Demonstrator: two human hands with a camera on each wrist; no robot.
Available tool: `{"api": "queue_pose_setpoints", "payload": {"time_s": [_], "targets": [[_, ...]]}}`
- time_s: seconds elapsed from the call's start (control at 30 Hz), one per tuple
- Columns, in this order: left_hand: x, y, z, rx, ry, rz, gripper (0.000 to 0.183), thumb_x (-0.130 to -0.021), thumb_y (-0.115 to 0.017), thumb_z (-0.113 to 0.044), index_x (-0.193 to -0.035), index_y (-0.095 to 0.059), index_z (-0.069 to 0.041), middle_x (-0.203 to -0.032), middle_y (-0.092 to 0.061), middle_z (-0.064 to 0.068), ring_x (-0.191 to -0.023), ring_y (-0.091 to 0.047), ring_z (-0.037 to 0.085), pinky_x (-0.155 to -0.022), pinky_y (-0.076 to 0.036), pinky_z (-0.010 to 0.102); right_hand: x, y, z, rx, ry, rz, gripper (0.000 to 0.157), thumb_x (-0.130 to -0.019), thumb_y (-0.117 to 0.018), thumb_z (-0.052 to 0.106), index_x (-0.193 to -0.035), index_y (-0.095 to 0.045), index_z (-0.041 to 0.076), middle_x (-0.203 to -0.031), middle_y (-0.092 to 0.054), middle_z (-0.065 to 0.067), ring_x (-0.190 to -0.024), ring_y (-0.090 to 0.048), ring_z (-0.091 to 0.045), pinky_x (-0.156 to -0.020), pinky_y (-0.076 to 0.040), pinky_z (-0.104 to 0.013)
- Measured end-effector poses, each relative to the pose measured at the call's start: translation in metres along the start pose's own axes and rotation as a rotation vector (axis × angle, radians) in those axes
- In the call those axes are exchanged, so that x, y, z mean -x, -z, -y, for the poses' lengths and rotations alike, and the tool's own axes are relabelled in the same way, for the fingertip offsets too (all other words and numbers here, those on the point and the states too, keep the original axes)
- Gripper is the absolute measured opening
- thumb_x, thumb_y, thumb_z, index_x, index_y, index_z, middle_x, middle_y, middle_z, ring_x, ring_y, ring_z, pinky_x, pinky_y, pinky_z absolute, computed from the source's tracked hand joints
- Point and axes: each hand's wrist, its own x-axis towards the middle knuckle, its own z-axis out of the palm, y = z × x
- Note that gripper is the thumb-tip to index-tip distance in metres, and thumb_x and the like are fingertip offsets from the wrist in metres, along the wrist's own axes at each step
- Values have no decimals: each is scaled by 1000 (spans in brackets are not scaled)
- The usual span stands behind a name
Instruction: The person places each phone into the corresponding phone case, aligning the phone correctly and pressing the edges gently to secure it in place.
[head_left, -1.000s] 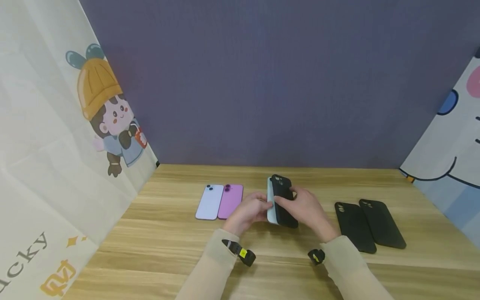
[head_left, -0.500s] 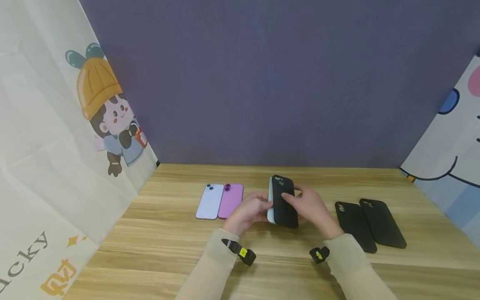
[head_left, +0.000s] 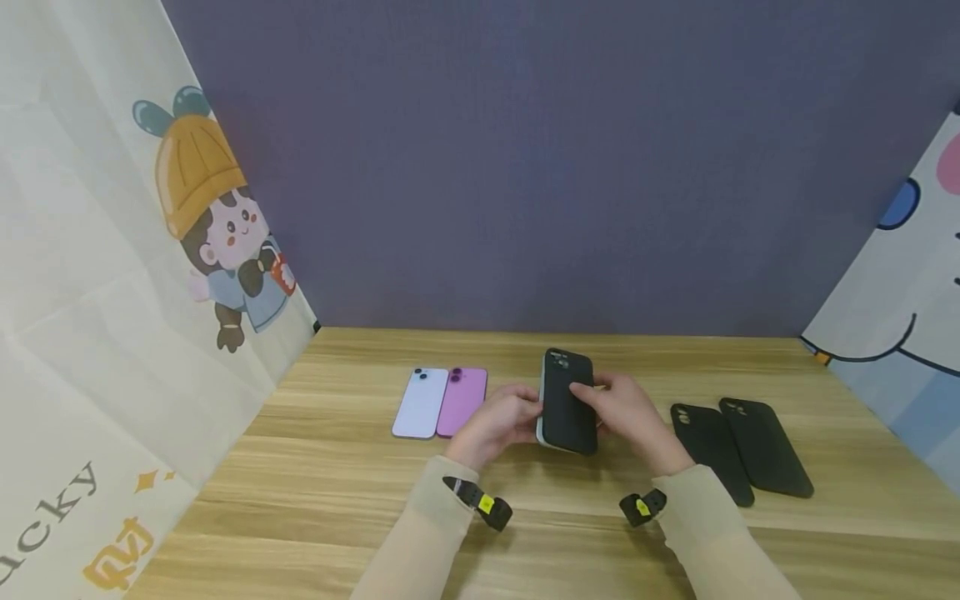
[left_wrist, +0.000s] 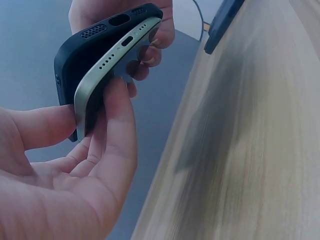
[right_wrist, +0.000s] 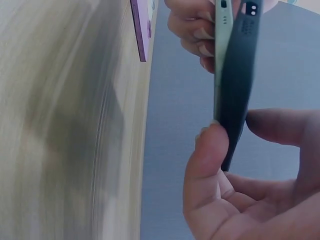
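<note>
Above the table, a light green phone (left_wrist: 95,82) lies partly inside a black phone case (head_left: 567,404). In the left wrist view, the case stands apart from the phone along the left-hand side, while the two meet near the right hand. My left hand (head_left: 501,423) pinches the phone's left edge between thumb and fingers. My right hand (head_left: 628,417) grips the right edge of case and phone, its thumb on the case's back and its fingers underneath. The phone's screen side faces down and is mostly hidden in the head view.
On the left of the wooden table (head_left: 315,492) lie a pale lilac phone (head_left: 420,404) and a pink phone (head_left: 462,402), side by side. Two black phone cases (head_left: 712,454) lie at the right, close together. A dark panel (head_left: 555,167) rises behind the table.
The black case has shifted left over the phone, leaving less of the phone showing. My right hand's thumb has moved up and right along the case's back; the left hand has barely moved.
</note>
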Motion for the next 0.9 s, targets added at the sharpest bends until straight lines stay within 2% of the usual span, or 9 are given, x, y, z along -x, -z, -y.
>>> {"api": "queue_pose_setpoints", "payload": {"time_s": [0.23,0.4,0.6,0.8,0.9], "targets": [[-1,1,-1,-12,25,-6,20,-99,-53,-1,-117,-57,5,-102,-66,12,-88,-65,21,-83,-57,40,-1,-1,-1,-5,8,-19,58,-100,-62,38,-136,-53,-6,-113,-65,-20,-78,-61,-24,-70,-57,-43],[-1,1,-1,2,39,-11,21,-98,-51,-1,-117,-56,5,-102,-64,13,-87,-64,22,-82,-57,40,-2,-2,-1,5,15,-26,56,-100,-62,37,-135,-55,-6,-113,-66,-20,-79,-62,-23,-72,-58,-44],[-3,0,-2,31,25,13,21,-93,-50,-1,-110,-62,7,-97,-64,12,-83,-65,21,-79,-58,38,-2,-1,1,35,21,-30,58,-100,-61,37,-136,-54,-8,-119,-65,-23,-84,-64,-25,-73,-58,-44],[-3,0,-2,20,4,32,12,-91,-52,-3,-96,-62,1,-94,-64,10,-81,-63,20,-75,-58,35,-2,-3,0,37,23,-39,56,-100,-62,36,-135,-55,-7,-119,-65,-23,-84,-64,-25,-73,-57,-45],[-2,0,-3,-2,6,37,13,-95,-57,-9,-100,-63,1,-98,-67,12,-83,-66,20,-77,-58,35,-2,-4,1,37,30,-42,58,-100,-63,37,-135,-54,-8,-118,-65,-24,-84,-65,-25,-71,-58,-45]]}}
